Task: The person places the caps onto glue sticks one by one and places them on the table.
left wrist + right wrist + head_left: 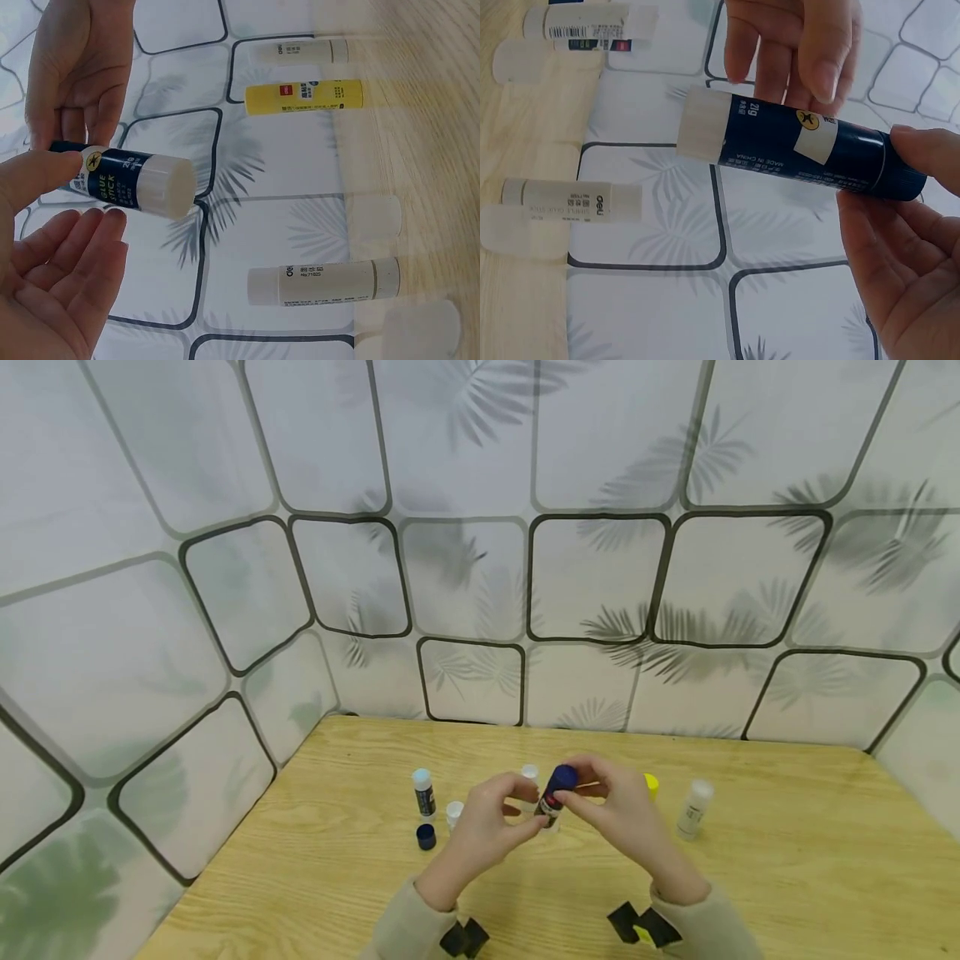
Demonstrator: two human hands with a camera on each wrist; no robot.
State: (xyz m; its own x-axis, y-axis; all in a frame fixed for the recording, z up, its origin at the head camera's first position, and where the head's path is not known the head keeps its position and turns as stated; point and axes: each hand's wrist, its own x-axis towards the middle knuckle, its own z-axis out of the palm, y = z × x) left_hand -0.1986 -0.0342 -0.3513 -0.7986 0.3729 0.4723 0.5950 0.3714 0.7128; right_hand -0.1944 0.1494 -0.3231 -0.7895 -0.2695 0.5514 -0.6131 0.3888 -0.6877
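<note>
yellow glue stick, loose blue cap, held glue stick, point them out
Yellow glue stick (304, 98): left wrist view, body
Loose blue cap (426, 840): head view, side
Held glue stick (780, 144): right wrist view, barrel

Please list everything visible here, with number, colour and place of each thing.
Wooden table: one, light brown, foreground.
Leaf-patterned backdrop: one, pale grey, around the table.
Held glue stick: one, dark blue and white, centre.
White glue sticks: three, white, left, centre and right.
Standing glue stick: one, dark blue with pale top, left.
Loose cap: one, dark blue, in front of it.
Yellow glue stick: one, yellow, right of centre.
Wrist pieces: two, black, at wrists.
Sleeves: two, beige, lower edge.
Left hand: one, near the held stick's white end.
Right hand: one, gripping its blue end.
</note>
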